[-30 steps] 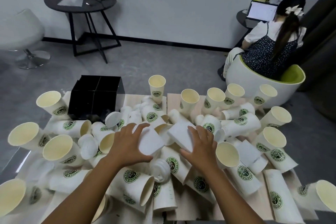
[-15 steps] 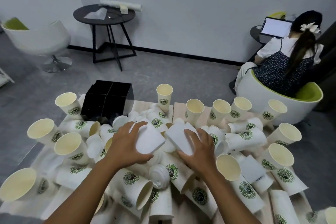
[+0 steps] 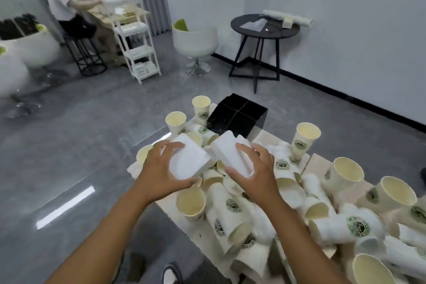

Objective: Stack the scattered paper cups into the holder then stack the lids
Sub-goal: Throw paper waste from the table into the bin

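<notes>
The left hand, just left of the frame's middle, has its fingers curled over the top of a white paper cup, with the thumb under its lower edge, so the cup is gripped and lifted clear of the heap. The right hand, just right of the middle, grips a second white cup the same way: fingers over the far side, thumb on the near side. Both cups lie tilted with their bases toward the upper left, and they sit just beside each other; whether they touch cannot be told through the blur.

Below and to the right of the hands, a light table carries a heap of scattered cups with green logos, most on their sides, some overlapping. A few stand upright, such as one at the right of centre and one above the hands. The black holder, divided into four compartments, stands at the far end of the table, just above the held cups, with its openings unblocked. A white lid lies among the cups right of the right wrist.

In the upper part of the frame stand a round black side table, a white chair and a white shelf unit
</notes>
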The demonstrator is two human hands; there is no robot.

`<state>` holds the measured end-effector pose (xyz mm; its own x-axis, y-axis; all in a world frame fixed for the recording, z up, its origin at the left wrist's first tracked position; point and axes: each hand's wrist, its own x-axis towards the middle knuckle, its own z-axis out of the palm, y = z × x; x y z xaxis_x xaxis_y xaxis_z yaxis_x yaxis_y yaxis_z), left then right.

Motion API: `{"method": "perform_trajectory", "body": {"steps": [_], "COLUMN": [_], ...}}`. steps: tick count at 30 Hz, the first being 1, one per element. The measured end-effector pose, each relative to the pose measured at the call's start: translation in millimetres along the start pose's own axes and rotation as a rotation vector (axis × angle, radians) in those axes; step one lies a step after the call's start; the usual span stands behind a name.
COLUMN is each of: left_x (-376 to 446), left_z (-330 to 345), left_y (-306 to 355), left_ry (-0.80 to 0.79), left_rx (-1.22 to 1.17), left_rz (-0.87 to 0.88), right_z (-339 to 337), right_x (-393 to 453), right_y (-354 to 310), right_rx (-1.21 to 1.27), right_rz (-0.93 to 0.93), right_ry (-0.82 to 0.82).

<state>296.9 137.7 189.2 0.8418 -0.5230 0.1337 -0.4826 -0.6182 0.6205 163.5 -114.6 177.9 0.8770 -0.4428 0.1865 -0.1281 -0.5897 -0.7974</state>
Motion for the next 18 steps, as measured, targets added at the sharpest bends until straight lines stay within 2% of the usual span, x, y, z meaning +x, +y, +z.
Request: {"method": "perform_trajectory", "body": {"steps": [12,18], "left_x": [-92.6,-150.9], "left_z": [-95.5,-139.5], "left_y": [-158.9,-258.9], "left_ry": [0.251,0.315], "left_rx": [-0.054,-0.072], "left_rz": [-0.241,-0.413], "right_z": [181.1,297.3], "right_x": [10.8,-2.9], "right_y": [-108.8,-157.8], "right_rx": [-0.05,-0.067], "right_rz": [-0.255,-0.268], "right_ry": [-0.305,-0.503]}}
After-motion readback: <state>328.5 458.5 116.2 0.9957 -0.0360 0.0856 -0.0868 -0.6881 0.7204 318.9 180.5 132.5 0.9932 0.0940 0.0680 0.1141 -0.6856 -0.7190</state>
